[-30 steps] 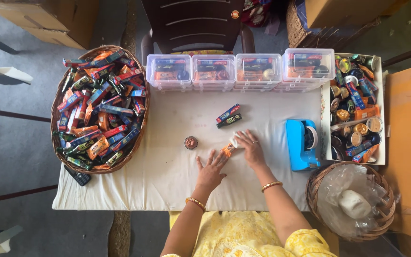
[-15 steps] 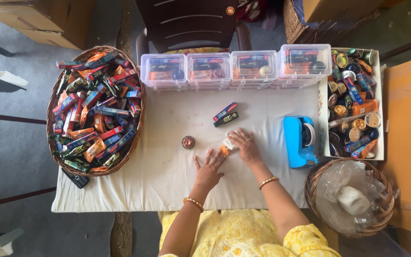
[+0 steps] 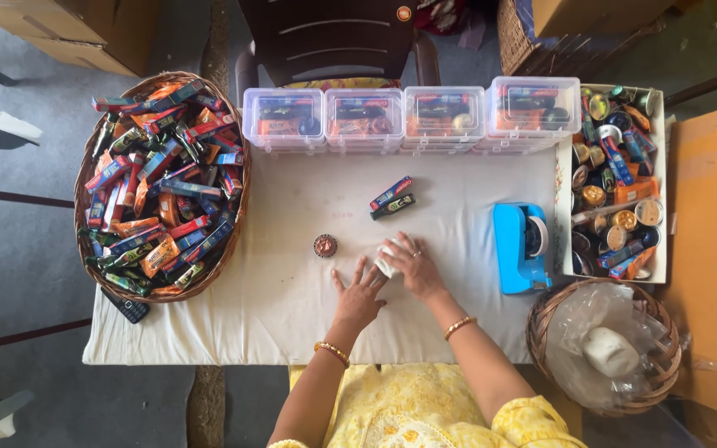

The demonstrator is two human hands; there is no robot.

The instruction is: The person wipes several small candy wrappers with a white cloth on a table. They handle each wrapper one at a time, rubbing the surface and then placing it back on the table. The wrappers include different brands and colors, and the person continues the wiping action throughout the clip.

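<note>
now, white packet (image 3: 387, 259) under right hand (image 3: 412, 264)

Bare cloth around a small round tin (image 3: 325, 245) (two sticks (image 3: 392, 199) beyond).

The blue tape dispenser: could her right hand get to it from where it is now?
Probably yes. The tape dispenser stands just beside the right hand, with only bare white cloth between them.

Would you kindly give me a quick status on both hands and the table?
Left hand flat on the white cloth, fingers spread. Right hand over a small white wrapped item. Round brown tin and two small boxes lie apart, nothing blocking.
</note>
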